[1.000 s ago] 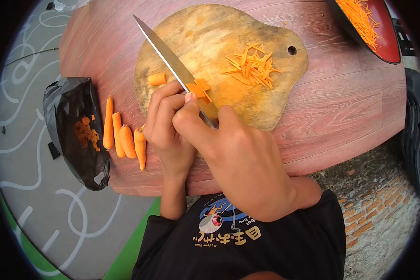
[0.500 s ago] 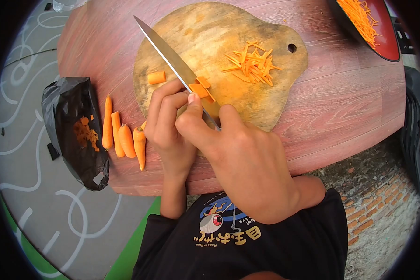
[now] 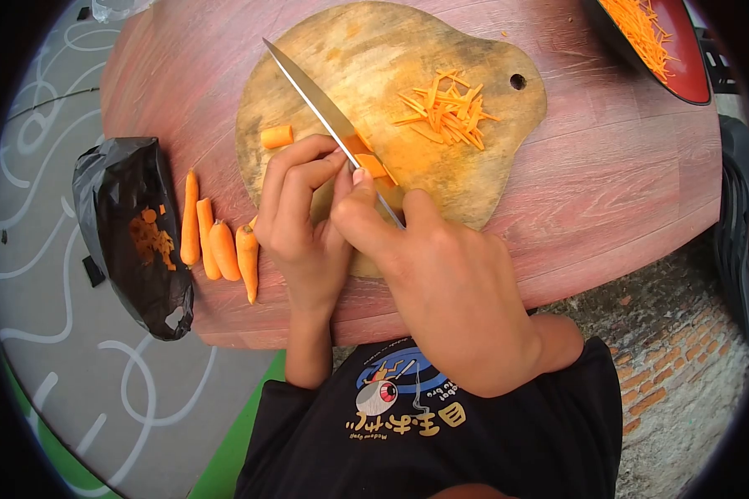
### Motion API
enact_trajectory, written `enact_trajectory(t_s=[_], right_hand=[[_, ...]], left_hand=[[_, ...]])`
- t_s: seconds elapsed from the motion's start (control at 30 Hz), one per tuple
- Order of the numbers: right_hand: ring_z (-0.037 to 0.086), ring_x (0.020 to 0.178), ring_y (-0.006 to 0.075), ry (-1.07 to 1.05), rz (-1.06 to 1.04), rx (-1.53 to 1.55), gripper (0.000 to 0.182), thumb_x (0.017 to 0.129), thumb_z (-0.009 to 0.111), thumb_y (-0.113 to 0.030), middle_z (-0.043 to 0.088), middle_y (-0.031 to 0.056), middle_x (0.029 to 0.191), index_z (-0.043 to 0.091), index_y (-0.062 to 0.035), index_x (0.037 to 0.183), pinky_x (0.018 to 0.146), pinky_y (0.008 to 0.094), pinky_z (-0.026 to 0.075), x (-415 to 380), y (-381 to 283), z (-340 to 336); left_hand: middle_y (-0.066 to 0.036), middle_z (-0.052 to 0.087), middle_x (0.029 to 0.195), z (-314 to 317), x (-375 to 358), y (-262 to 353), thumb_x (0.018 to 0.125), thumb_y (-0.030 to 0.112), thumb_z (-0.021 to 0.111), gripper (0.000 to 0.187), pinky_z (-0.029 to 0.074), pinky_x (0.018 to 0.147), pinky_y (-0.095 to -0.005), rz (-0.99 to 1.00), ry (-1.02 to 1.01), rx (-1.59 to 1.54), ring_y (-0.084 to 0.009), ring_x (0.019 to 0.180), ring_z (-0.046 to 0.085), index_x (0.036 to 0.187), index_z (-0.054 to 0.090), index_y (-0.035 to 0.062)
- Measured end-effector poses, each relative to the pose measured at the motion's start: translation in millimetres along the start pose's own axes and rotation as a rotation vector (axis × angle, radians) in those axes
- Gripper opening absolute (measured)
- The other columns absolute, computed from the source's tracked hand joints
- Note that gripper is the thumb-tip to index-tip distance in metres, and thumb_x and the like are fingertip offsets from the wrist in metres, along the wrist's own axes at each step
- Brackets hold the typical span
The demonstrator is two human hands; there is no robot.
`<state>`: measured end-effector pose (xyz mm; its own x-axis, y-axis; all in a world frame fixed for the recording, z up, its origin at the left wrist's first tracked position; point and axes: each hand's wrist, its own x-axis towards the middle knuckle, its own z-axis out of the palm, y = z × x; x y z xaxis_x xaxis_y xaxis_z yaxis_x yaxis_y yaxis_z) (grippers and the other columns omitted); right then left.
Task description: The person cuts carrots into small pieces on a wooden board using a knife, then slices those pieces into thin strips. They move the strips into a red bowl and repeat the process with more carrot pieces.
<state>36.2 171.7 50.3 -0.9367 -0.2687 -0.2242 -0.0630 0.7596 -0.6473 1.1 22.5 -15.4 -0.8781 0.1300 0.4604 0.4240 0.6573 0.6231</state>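
My right hand [image 3: 449, 287] grips a kitchen knife [image 3: 308, 90], its blade slanting up and left over the round wooden cutting board [image 3: 324, 58]. Cut carrot slices [image 3: 373, 165] lie against the blade's right side, by my right thumb. My left hand [image 3: 300, 200] is curled, with its fingertips at the blade's left side; whatever they pinch is hidden. Left of them rests a short carrot chunk [image 3: 276, 136]. A small heap of carrot strips [image 3: 447, 112] lies on the right half of the board.
Several peeled carrots [image 3: 223, 249] lie on the reddish wooden table [image 3: 607, 191], left of the board. Beside them a black plastic bag [image 3: 112, 191] holds orange scraps. At the top right stands a red and black bowl [image 3: 692, 71] with shredded carrot.
The knife and my right hand have shifted slightly right and down, carrying the carrot slices along. My left fingertips are now apart from those slices, on the blade's other side.
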Motion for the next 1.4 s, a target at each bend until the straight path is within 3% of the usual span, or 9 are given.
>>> enact_trajectory(t_s=[0.37,0.5,1.0,1.4], right_hand=[[0.067,0.064,0.0407,0.032,-0.047,0.049,0.038,0.093,0.059,-0.007,0.059,0.0163,0.087,0.055,-0.0156,0.129,0.052,0.0486,0.054,0,11,-1],[0.067,0.063,0.0404,0.062,-0.09,0.088,0.04,0.09,0.061,-0.005,0.058,0.0158,0.087,0.056,-0.0173,0.128,0.051,0.0493,0.054,-2,7,-6],[0.066,0.057,0.035,0.072,-0.129,0.085,0.036,0.094,0.059,-0.009,0.055,0.0144,0.085,0.056,-0.0179,0.129,0.046,0.0442,0.054,0,1,-8],[0.066,0.058,0.036,0.073,-0.123,0.102,0.034,0.094,0.058,-0.009,0.055,0.0145,0.085,0.055,-0.0174,0.127,0.046,0.0447,0.053,-1,0,-7]], left_hand=[[-0.015,0.07,0.102,1,-3,-2,0.08,-0.009,0.077,0.018,0.056,0.077,-0.0343,-0.071,0.01,-0.035,-0.0267,0.09,0.07,0.094,0.066,-0.0038],[-0.015,0.069,0.102,-3,-1,2,0.082,-0.006,0.075,0.015,0.055,0.076,-0.0344,-0.014,-0.002,0.031,-0.0273,0.088,0.069,0.092,0.065,-0.004],[-0.016,0.068,0.102,-6,-1,6,0.085,-0.005,0.07,0.008,0.053,0.074,-0.035,-0.065,-0.039,0.081,-0.0275,0.086,0.067,0.09,0.064,-0.0046],[-0.016,0.068,0.1,-6,-2,5,0.084,-0.006,0.068,0.007,0.052,0.073,-0.0344,-0.087,-0.047,0.057,-0.0272,0.085,0.067,0.09,0.063,-0.0047]])
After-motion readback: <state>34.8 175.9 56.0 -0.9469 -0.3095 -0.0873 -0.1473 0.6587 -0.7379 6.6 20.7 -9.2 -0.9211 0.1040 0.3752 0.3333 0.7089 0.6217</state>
